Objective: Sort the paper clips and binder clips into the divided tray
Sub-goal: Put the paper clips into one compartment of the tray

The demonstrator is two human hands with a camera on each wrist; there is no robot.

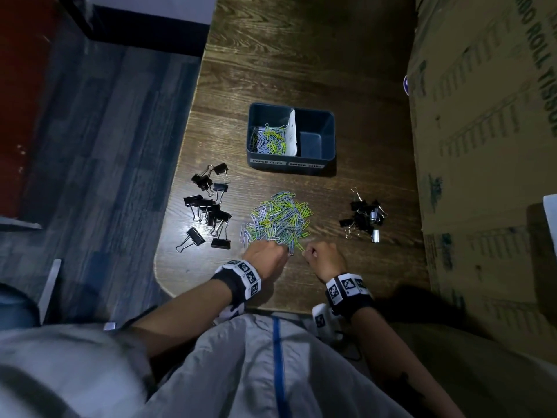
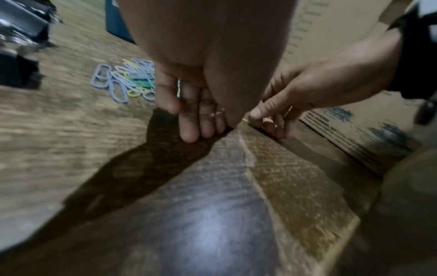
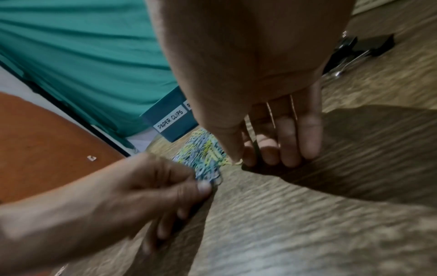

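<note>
A dark blue divided tray (image 1: 328,137) stands mid-table, labelled PAPER CLIPS and BINDER CLIPS. Its left compartment holds paper clips (image 1: 269,140); the right one shows only its bare floor. A loose pile of blue and yellow-green paper clips (image 1: 278,218) lies in front of the tray. At the pile's near edge my left hand (image 1: 278,245) pinches a few blue clips (image 3: 209,176) between thumb and fingers. Just to its right, my right hand (image 1: 307,251) pinches a yellow-green clip (image 3: 238,162) against the table.
Large black binder clips (image 1: 208,206) lie scattered left of the pile, near the table's left edge. A heap of small black binder clips (image 1: 363,217) sits to the right. A big cardboard box (image 1: 482,146) walls off the table's right side.
</note>
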